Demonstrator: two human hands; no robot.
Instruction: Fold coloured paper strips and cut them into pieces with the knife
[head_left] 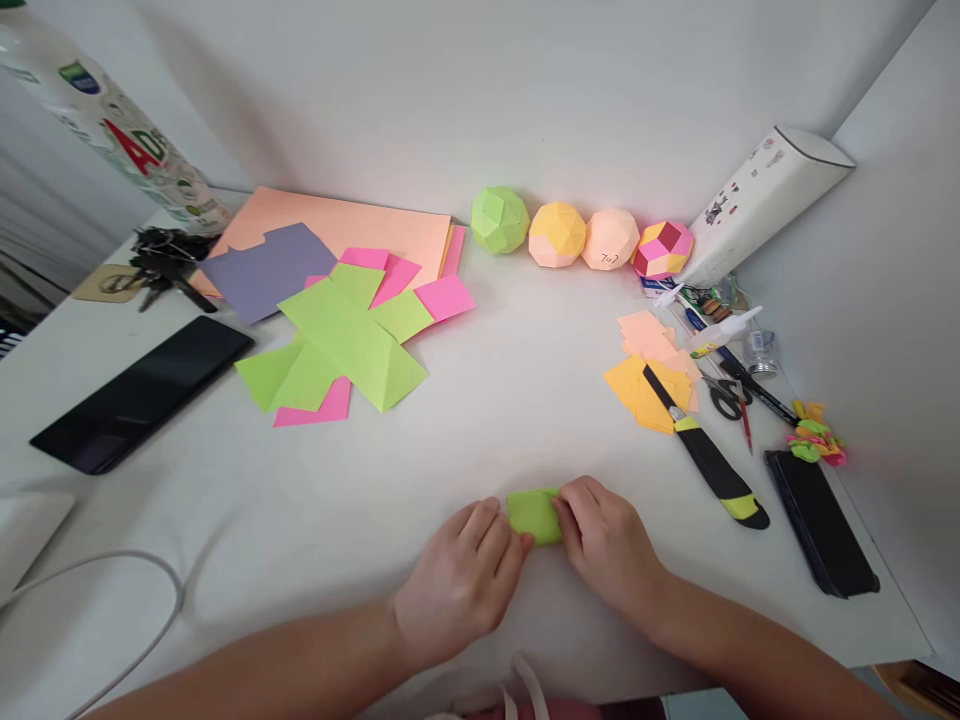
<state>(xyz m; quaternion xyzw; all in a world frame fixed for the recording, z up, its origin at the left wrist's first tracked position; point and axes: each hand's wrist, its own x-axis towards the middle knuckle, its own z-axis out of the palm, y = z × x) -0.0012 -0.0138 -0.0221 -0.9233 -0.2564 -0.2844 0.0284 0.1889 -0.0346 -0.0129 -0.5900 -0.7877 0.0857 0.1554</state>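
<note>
A small folded piece of lime-green paper [531,515] lies between my hands near the table's front edge. My left hand [466,572] is closed, with its thumb and finger at the paper's lower left edge. The paper's right edge is pinched in the fingertips of my right hand [611,538]. How many layers the fold has cannot be made out. Farther left lies a loose heap of green paper sheets [349,335], with pink paper [446,297] sticking out around it and a purple sheet [274,268] behind.
Several folded paper balls, one green [499,221], stand along the wall. To the right lie a utility knife [709,455] on yellow slips [637,395], scissors [726,398] and a black case [821,525]. A dark tablet [146,395], keys [169,262] and a bottle [124,130] are left.
</note>
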